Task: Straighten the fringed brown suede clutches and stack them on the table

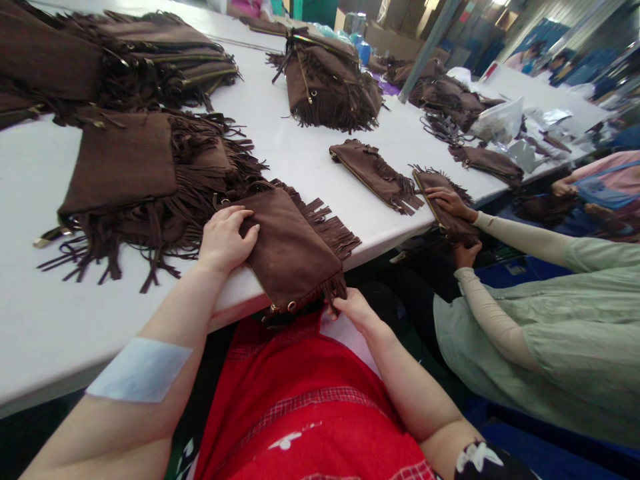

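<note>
A brown suede fringed bag [293,250] lies at the near edge of the white table [40,320], partly hanging over it. My left hand [226,239] rests flat on the bag's left side, fingers spread on the suede. My right hand [354,308] pinches the fringe at the bag's lower right corner, below the table edge. A pile of the same brown fringed bags [135,180] lies just left of my left hand.
More stacks of fringed bags [327,83] sit farther back, and single bags [375,175] lie to the right. A co-worker in a pale green top sits at my right, with a hand [450,201] on another bag. Plastic wrappers [500,120] clutter the far right.
</note>
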Demonstrator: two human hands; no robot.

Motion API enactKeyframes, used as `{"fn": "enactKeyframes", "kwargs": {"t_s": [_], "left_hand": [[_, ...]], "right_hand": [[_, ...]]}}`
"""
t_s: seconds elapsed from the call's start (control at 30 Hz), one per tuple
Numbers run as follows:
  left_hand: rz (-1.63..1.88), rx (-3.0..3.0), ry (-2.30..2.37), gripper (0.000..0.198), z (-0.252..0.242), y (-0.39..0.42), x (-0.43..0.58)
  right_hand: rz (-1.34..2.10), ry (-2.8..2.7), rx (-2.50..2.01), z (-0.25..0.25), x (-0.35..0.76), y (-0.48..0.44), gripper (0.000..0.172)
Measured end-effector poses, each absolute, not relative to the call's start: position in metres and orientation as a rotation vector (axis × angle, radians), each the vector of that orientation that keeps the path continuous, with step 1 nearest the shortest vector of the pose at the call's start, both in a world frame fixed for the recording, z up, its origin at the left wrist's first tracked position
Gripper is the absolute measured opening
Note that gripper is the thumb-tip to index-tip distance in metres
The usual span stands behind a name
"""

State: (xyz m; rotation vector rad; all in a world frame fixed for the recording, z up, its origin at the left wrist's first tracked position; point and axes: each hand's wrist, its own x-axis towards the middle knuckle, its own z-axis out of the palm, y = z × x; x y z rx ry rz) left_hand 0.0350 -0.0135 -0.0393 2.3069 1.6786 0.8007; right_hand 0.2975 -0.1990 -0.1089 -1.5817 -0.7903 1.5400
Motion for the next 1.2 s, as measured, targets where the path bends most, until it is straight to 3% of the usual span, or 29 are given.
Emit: {"fn": "enactKeyframes", "kwargs": {"t_s": [0.23,0.4,0.47,0.63,0.93,1.2], "left_hand": [[0.811,2.308,1.67,0.047,-0.038,-0.014,0.036],[0.791,2.293,1.678,0.047,-0.037,-0.016,0.036],[0.788,2.285,1.678,0.047,-0.037,-0.015,0.036],[0.816,2.312,1.661,0.047,-0.04,-0.014,0.034],[0.813,2.32,1.674,0.044,-0.039,-0.014,0.034],[0.814,2.315,1.652,0.044,-0.04,-0.014,0.035]], "right_hand": [[1.693,-0.92,-1.735,-0.143,0.3,-0.222,0.021],[1.074,-0.97,-1.579,-0.129,0.324,-0.21,0.043],[0.995,-1.043,-1.451,-0.111,0.327,-0.2,0.047],[1.221,-0.972,-1.351,-0.074,0.31,-0.182,0.024],[1.313,-0.77,-1.461,-0.09,0.302,-0.191,0.012],[1.364,-0.851,-1.597,-0.112,0.306,-0.204,0.011]]}}
